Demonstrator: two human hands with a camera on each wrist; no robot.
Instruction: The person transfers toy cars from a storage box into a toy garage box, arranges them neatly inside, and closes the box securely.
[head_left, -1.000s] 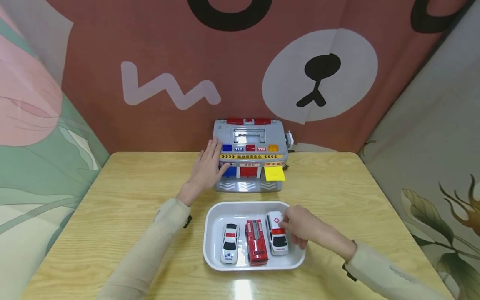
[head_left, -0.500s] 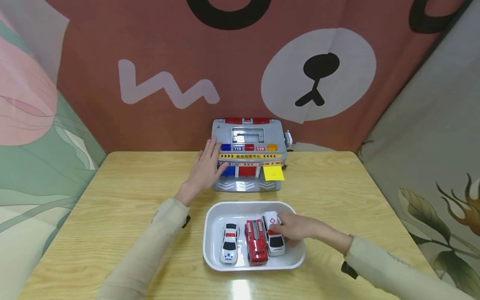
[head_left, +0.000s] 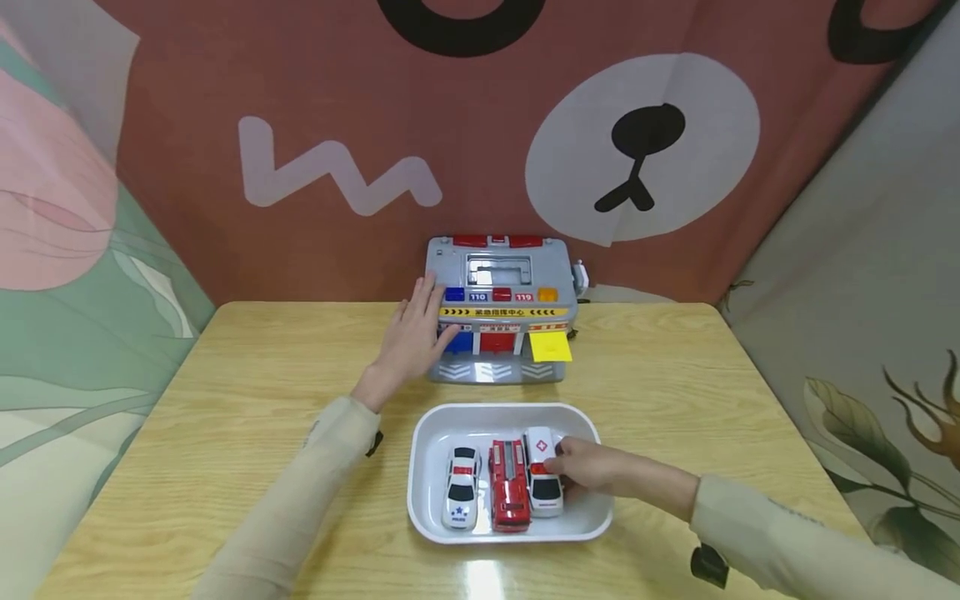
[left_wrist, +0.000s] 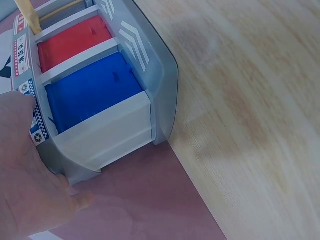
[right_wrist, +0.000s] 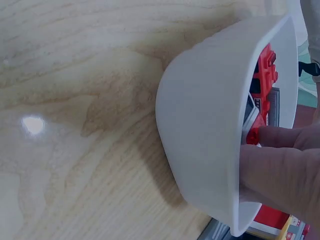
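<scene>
My left hand [head_left: 408, 337] rests with extended fingers on the left side of a grey toy station [head_left: 498, 279]; the left wrist view shows the station's blue door [left_wrist: 95, 90] beside the hand [left_wrist: 30, 175]. Inside a white tray [head_left: 504, 537], my right hand [head_left: 600, 468] grips a white toy ambulance [head_left: 545, 492] at its right side, one digit by the red light bar. That hand [right_wrist: 285, 165] partly hides the ambulance in the right wrist view. A red fire truck [head_left: 510, 492] stands against the ambulance's left side, and a white police car [head_left: 461, 492] lies farther left.
The station has a raised yellow flap [head_left: 550, 346] at its right bay and a red door [head_left: 497, 342] in the middle. It stands at the back of the wooden table [head_left: 300, 367], before a brown printed curtain [head_left: 337, 83].
My right hand has shifted the ambulance left, up against the fire truck, which has moved slightly left too. My left hand has stayed on the station.
</scene>
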